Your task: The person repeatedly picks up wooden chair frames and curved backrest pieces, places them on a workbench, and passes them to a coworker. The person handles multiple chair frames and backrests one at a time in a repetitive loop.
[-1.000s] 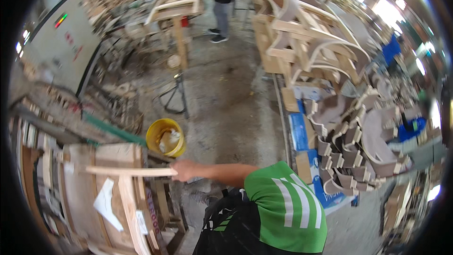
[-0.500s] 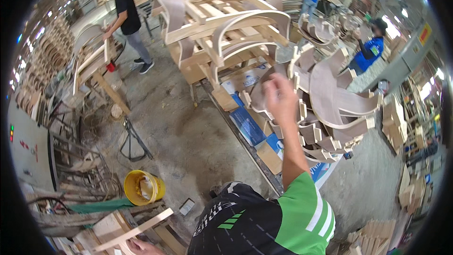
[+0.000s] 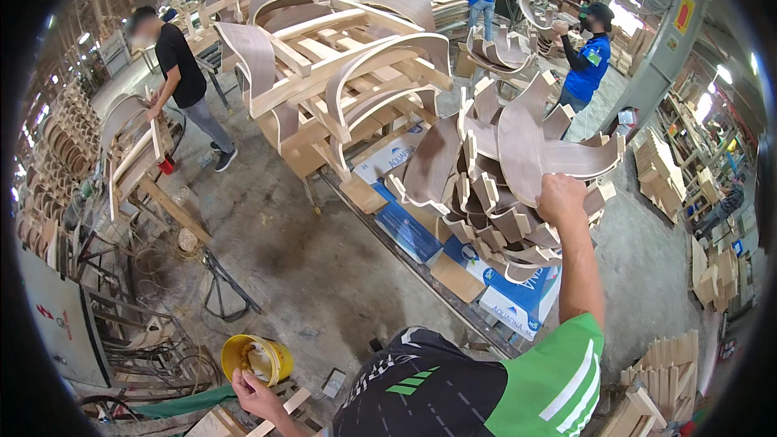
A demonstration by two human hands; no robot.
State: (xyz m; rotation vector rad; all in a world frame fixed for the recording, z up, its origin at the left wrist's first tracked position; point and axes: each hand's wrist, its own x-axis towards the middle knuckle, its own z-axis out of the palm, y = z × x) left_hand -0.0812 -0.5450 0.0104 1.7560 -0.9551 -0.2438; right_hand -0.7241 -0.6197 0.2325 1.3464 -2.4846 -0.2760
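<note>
My right hand [image 3: 562, 198] is closed over the front edge of a curved veneered chair part [image 3: 522, 142]. This piece lies on top of a stack of similar bent parts [image 3: 494, 222], with dark faces and pale edges. How far my fingers wrap underneath is hidden. My left hand [image 3: 252, 395] is low at the left, in front of the yellow bucket [image 3: 282, 362]; its fingers look loosely apart with nothing visible in them. A pale wood strip [image 3: 279, 414] lies below that hand.
Flattened blue-and-white cardboard [image 3: 409, 222] lies under the stack. Beyond it stands a pile of curved chair frames [image 3: 340, 73]. A person in black [image 3: 180, 65] works at the left; people in blue [image 3: 589, 65] are farther back. A grey post [image 3: 651, 73] rises at right.
My right hand has moved right, from above the stack's left side to the top part's front edge. My left hand has moved up from the wood strip toward the bucket. The view has shifted.
</note>
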